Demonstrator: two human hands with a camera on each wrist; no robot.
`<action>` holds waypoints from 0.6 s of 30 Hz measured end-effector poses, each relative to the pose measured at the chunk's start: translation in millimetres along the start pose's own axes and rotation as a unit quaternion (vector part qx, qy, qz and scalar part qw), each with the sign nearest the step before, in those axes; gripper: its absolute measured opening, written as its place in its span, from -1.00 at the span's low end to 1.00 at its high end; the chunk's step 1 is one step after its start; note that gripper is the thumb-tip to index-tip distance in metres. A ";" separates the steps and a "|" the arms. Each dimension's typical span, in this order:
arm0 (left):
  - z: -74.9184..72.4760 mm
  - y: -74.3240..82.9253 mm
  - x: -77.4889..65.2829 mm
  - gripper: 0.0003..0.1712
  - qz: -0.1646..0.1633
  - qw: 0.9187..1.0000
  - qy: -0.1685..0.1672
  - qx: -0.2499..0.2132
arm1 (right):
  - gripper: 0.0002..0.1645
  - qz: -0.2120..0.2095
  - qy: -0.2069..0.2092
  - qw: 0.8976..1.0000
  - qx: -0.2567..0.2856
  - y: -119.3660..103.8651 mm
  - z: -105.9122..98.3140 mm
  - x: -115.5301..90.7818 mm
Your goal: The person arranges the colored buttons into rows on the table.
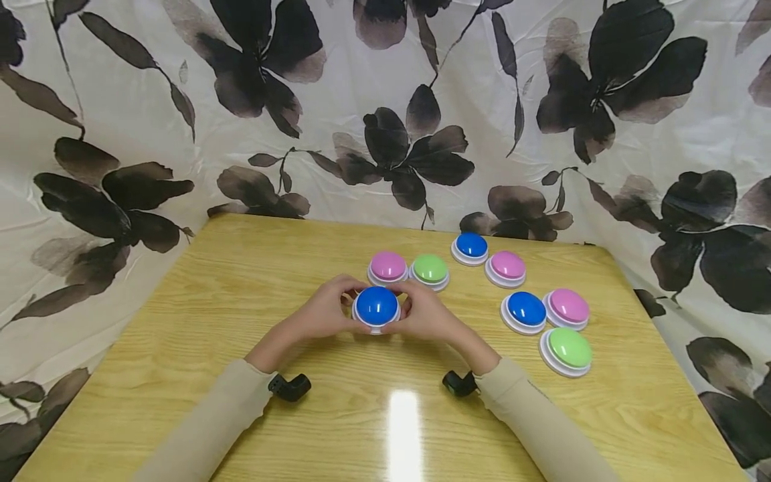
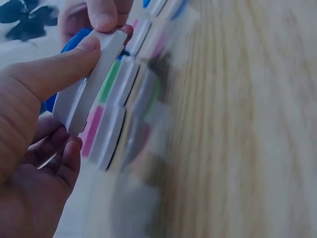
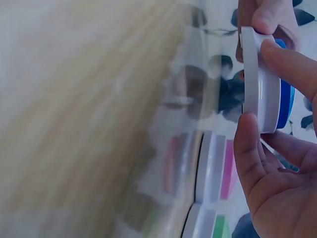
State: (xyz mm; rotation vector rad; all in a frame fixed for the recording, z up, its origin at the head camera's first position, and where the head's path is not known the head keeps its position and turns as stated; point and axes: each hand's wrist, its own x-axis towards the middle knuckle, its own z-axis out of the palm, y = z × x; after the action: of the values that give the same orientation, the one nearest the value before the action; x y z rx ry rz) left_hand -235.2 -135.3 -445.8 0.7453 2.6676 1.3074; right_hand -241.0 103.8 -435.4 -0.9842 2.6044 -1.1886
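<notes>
Between both hands is a round push button with a blue dome and white base, raised off the table in the wrist views. My left hand grips its left side, thumb on the white rim and fingers curled beneath, as the left wrist view shows. On the opposite side my right hand pinches the rim between thumb and fingers. Just behind the held button, a pink button and a green button sit side by side on the wooden table.
Toward the back right stand a blue button and a pink button. Farther right are another blue button, a pink button and a green button, clustered together. A floral cloth hangs behind the table.
</notes>
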 end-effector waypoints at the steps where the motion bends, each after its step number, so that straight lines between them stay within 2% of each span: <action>1: -3.6 -0.6 -0.9 -0.14 -0.001 1.000 0.004 0.006 | -0.18 0.001 0.001 1.000 -0.005 -1.3 1.0 4.5; 9: -26.4 -6.9 -4.2 -0.10 -0.018 0.999 0.019 0.046 | -0.09 0.007 -0.021 0.999 -0.026 -10.1 4.9 34.5; 13: -46.0 -7.7 3.4 -0.10 -0.012 0.998 0.025 0.052 | -0.10 -0.010 -0.018 0.998 -0.054 -14.4 -1.5 56.1; 18: -74.7 -6.6 19.3 -0.10 -0.013 0.998 0.030 0.057 | -0.13 -0.032 -0.032 0.997 -0.068 -25.2 -17.4 86.6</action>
State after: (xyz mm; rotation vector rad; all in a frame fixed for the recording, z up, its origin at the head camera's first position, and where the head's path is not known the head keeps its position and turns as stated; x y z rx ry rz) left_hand -275.3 -183.9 -400.8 0.6920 2.8084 1.1999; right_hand -302.1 50.6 -392.0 -1.1192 2.6506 -0.9860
